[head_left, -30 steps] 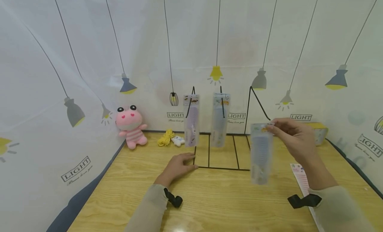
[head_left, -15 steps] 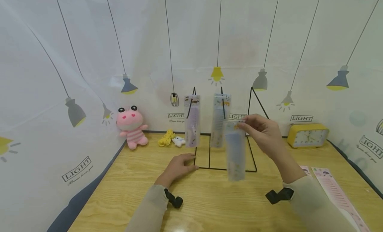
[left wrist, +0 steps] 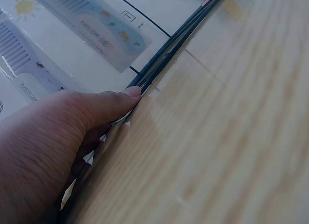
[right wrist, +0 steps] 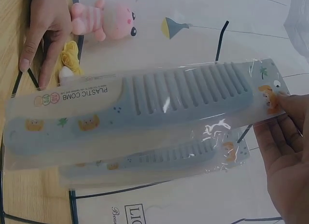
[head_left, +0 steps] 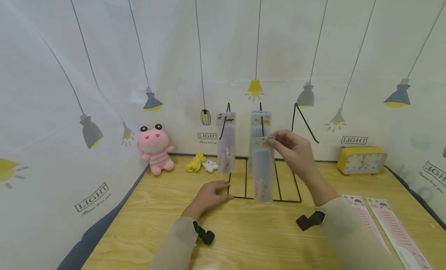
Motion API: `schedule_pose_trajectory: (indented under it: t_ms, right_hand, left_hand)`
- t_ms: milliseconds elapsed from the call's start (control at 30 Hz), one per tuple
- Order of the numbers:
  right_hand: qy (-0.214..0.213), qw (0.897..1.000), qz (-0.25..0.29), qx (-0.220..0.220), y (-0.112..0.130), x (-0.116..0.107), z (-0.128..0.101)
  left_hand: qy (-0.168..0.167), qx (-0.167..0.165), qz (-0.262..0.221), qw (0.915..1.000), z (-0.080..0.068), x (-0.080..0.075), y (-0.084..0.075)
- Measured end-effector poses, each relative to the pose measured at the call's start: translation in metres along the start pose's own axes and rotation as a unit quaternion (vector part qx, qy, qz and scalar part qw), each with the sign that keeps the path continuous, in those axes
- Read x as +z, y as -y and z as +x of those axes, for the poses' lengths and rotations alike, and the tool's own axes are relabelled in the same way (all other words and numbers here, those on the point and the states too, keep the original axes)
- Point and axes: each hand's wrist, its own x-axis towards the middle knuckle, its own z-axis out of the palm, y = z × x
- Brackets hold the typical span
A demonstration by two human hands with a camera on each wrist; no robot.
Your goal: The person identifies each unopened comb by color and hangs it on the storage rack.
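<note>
The right hand (head_left: pixel 292 150) pinches the top edge of a packaged plastic comb (head_left: pixel 263 169), held at the wire rack (head_left: pixel 296 153) beside two hung packs. The left hand (head_left: pixel 209 194) rests flat, pressing the rack base. Step: hanging. Next move requires aligning the pack's top hole with a hook.

Packaged blue comb (right wrist: pixel 145 113) between fingers (right wrist: pixel 282 130)
</note>
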Motion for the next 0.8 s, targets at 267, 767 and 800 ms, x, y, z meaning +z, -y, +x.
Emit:
schedule_pose_trajectory:
  t_ms: [267,767,800]
  right_hand:
    - [-0.002,1.0,0.007,-0.002,0.007,0.002,0.0]
    - [-0.043,0.998,-0.041,0.037,-0.014,0.007,0.008]
    - [-0.045,0.997,-0.045,0.038,-0.021,0.007,0.011]
  left_hand:
    - [0.002,-0.004,-0.001,1.0,0.0,0.0,-0.001]
    - [-0.001,0.002,0.011,0.9999,0.0,0.0,-0.002]
    - [-0.001,0.002,0.012,0.9999,0.0,0.0,-0.002]
